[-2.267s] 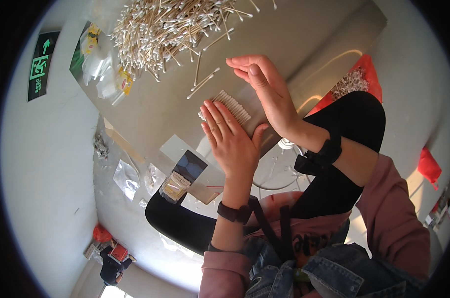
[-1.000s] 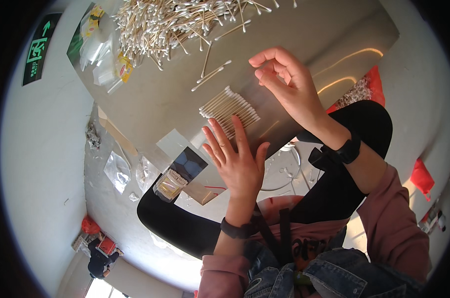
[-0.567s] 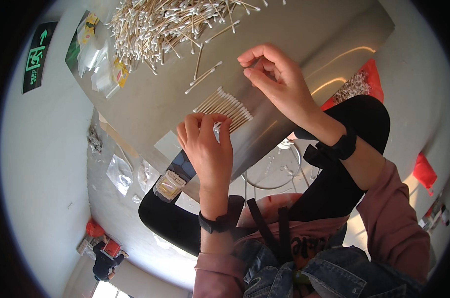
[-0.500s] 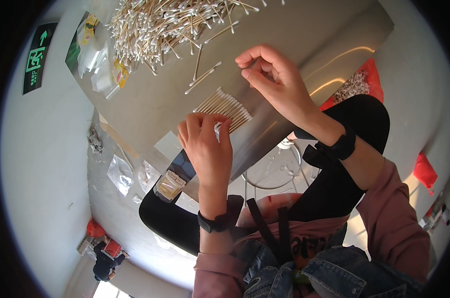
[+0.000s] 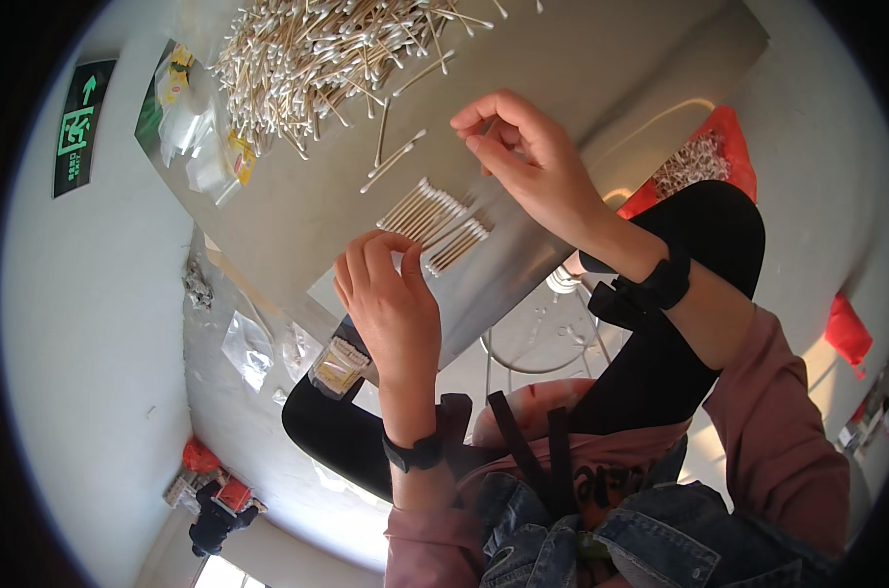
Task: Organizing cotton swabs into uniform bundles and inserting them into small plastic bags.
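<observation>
On the metal tabletop (image 5: 582,108), a row of cotton swabs (image 5: 420,211) lies side by side, with a smaller bunch of swabs (image 5: 460,247) set apart by a gap. My left hand (image 5: 391,299) rests at the near left end of the row, its fingers bent and loosely apart, nothing seen in them; its fingertips partly hide the swab ends. My right hand (image 5: 528,157) hovers beyond the row to the right, fingers curled but thumb and forefinger apart, with no held thing visible. Two loose swabs (image 5: 393,162) lie farther back, near a large heap of swabs (image 5: 307,69).
Clear plastic bags (image 5: 209,147) lie at the table's left edge. A small pack of swabs (image 5: 340,367) sits at the near left corner. Beside my right knee is a red bag (image 5: 704,157) of swabs. A stool (image 5: 538,338) stands below. Another person (image 5: 217,514) is far off.
The single row has split, a smaller bunch now lying apart at its right. My left hand has drawn back slightly leftward off the swabs. My right hand stays nearly in place.
</observation>
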Available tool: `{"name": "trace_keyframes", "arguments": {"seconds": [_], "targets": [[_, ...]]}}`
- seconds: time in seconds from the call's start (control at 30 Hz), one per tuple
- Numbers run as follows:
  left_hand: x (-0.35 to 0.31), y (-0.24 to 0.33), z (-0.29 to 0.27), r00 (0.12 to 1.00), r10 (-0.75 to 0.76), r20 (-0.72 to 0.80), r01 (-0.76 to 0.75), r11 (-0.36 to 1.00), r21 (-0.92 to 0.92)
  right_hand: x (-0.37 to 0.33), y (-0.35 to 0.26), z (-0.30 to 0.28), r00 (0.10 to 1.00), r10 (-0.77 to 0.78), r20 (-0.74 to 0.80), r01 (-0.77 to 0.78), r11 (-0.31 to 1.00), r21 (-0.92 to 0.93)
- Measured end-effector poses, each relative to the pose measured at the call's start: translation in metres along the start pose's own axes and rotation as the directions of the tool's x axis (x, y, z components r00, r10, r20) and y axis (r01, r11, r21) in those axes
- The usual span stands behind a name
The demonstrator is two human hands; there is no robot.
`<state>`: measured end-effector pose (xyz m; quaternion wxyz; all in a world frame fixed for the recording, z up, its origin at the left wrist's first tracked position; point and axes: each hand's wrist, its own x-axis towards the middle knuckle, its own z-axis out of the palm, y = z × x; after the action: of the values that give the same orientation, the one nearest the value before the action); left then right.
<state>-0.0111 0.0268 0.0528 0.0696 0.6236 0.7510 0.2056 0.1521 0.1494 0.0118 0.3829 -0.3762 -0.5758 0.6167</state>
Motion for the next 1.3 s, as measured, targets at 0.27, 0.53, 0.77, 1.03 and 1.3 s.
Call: {"name": "trace_keyframes", "arguments": {"seconds": [0.27, 0.53, 0.77, 1.03, 1.3], "targets": [[0.027, 0.133, -0.012, 0.997, 0.034, -0.064, -0.065, 0.810, -0.583, -0.004, 0.007, 0.004, 1.000, -0.018, -0.014, 0.018, 0.999, 0.042], [-0.001, 0.127, 0.014, 0.996, -0.027, -0.083, -0.012, 0.900, -0.436, -0.005, 0.007, -0.008, 1.000, 0.004, -0.010, -0.003, 0.998, 0.062], [-0.050, 0.022, 0.041, 1.000, -0.008, 0.018, 0.007, 0.997, 0.072, -0.001, 0.009, 0.003, 0.999, -0.031, -0.039, 0.035, 0.994, 0.105], [-0.019, 0.005, 0.047, 0.994, -0.088, -0.067, 0.084, 0.995, -0.056, -0.001, 0.009, 0.007, 0.999, -0.014, -0.033, 0.019, 0.989, 0.146], [-0.019, 0.008, 0.055, 0.992, -0.051, 0.118, 0.025, 0.978, 0.209, -0.001, 0.009, -0.008, 0.976, -0.140, 0.165, 0.182, 0.944, -0.277]]}}
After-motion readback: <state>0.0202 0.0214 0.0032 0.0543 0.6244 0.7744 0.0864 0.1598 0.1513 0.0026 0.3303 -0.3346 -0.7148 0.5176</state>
